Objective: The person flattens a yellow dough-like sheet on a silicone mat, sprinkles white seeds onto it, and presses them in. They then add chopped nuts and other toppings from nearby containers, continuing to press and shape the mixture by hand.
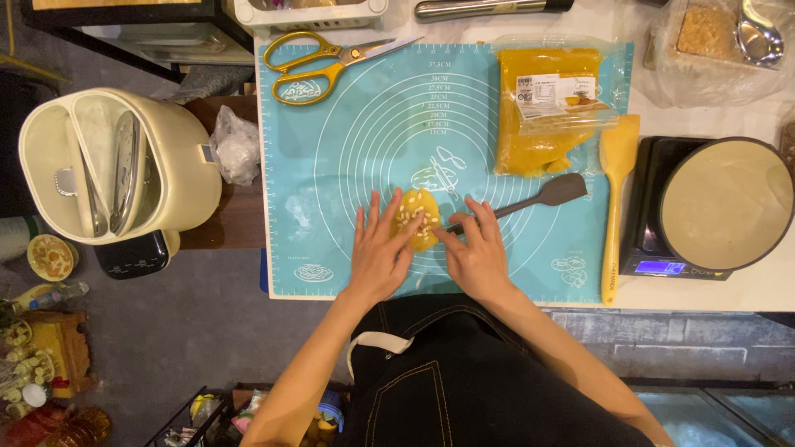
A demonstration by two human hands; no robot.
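Step in hand: pressing and shaping a yellow dough piece (416, 217) studded with pale seeds, at the middle of the blue pastry mat (356, 157).
Left hand (378, 252): released, fingers spread flat, fingertips touching the dough's left edge at 9 o'clock.
Right hand (478, 252): released, fingers extended, tips against the dough's lower right edge at 4 o'clock.
Doing it well: best to keep even pressure from both sides, fingertips low on the rim, so the seeds stay bedded and the piece holds its oval; likely to smear if pushed from one side alone.
Dark spatula (530, 199): lying on the mat at 3 o'clock from the dough, handle running under the right fingers.
Yellow spatula (615, 199): further out at 3 o'clock, near the scale.
Plastic bag (551, 108): at 1 o'clock, holding yellow-orange paste, partly emptied.
Round bowl (727, 203): on the digital scale (658, 266) at 3 o'clock, filled with pale cream batter or flour; cannot tell which.
Cream pot (116, 165): at 9 o'clock off the table, two compartments, metal utensils inside.
Scissors (331, 62): at 11 o'clock, yellow-handled.
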